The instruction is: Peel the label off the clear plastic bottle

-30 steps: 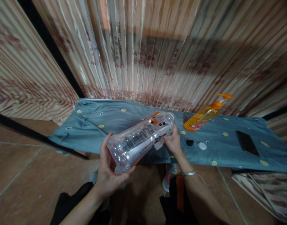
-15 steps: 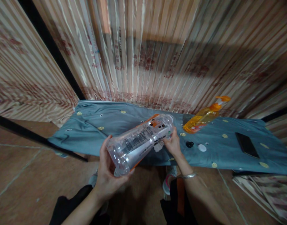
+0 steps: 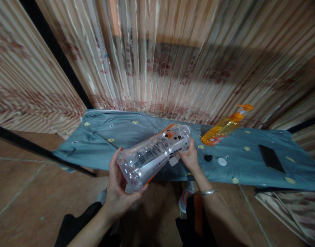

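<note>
1. Head view: left hand [image 3: 118,195] cups the clear bottle [image 3: 154,154] at its near end; right hand [image 3: 190,157] grips the far end.
2. It's tilted over the blue cloth [image 3: 121,125].
3. Probably light, slick, easily dented (seemingly empty); support both ends.

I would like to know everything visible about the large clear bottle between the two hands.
The large, clear, plastic-looking bottle is roughly cylindrical, with a silver, orange and black printed label. It is held slanting, apparently above the patterned blue-green cloth. The left hand grips its nearer end; the right hand holds it near its farther end. Its small print is unreadable.
</note>
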### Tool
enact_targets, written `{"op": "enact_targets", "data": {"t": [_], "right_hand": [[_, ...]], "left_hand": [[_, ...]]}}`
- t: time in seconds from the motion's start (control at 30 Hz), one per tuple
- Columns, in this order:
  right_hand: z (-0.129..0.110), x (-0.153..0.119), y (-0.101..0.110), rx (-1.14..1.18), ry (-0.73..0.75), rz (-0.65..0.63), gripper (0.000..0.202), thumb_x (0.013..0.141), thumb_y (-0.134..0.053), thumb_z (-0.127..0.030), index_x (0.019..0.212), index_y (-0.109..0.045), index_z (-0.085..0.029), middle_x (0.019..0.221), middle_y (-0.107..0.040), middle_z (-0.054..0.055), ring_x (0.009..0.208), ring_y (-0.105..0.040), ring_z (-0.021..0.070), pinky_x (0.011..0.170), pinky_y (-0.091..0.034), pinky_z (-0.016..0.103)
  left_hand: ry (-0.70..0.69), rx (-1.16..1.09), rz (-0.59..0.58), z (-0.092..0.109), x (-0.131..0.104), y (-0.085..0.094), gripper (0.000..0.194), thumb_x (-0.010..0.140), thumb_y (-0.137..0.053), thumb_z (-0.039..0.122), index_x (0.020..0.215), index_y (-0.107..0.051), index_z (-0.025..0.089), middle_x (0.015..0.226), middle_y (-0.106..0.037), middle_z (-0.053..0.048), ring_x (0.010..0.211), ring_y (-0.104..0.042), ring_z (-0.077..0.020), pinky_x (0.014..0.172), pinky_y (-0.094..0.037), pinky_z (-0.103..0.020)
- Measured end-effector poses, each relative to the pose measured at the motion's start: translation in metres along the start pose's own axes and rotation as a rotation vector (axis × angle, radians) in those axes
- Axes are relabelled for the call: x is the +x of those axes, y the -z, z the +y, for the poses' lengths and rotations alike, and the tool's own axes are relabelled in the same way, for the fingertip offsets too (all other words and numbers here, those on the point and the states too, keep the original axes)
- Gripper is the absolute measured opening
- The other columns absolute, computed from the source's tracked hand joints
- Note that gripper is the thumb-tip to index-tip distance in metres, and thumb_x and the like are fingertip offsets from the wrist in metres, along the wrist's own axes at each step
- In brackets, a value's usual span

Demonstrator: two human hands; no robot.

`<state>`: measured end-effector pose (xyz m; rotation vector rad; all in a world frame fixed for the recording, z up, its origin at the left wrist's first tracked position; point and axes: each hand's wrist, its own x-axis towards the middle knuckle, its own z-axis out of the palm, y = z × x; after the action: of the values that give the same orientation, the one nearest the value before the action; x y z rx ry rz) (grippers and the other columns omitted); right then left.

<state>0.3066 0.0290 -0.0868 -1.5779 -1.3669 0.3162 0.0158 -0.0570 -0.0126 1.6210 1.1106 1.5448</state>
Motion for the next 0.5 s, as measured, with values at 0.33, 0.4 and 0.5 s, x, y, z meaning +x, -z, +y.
{"op": "enact_targets", "data": {"t": [0.33,0.4,0.5], "right_hand": [[-0.0004,-0.0003,0.0000,-0.003,-0.001,0.000,0.059,0.075,-0.066,-0.042,0.128,-0.052,-0.021,0.103,-0.076,0.009,0.088,-0.074,0.0295,0.078,-0.060,0.041],[-0.0006,-0.0003,0.0002,0.000,0.000,-0.002,0.059,0.074,-0.066,-0.042,0.127,-0.052,-0.021,0.103,-0.076,0.009,0.088,-0.074,0.0296,0.078,-0.060,0.041],[-0.0010,-0.0002,0.0006,0.001,-0.009,-0.005,0.060,0.074,-0.066,-0.044,0.128,-0.052,-0.020,0.103,-0.076,0.010,0.088,-0.074,0.0303,0.078,-0.060,0.041]], "left_hand": [[0.036,0.004,0.027,0.0012,-0.0006,-0.0008,0.103,0.067,-0.092,0.038,0.153,-0.037,0.026,0.135,-0.063,-0.011,0.119,-0.072,-0.0263,0.098,-0.061,-0.035],[0.057,0.003,0.030,0.0019,-0.0006,-0.0011,0.104,0.067,-0.092,0.040,0.153,-0.037,0.025,0.134,-0.062,-0.012,0.118,-0.072,-0.0276,0.097,-0.062,-0.038],[0.066,-0.005,0.032,0.0034,0.0004,-0.0016,0.105,0.064,-0.093,0.040,0.152,-0.037,0.024,0.133,-0.063,-0.013,0.116,-0.072,-0.0292,0.097,-0.062,-0.040]]}}
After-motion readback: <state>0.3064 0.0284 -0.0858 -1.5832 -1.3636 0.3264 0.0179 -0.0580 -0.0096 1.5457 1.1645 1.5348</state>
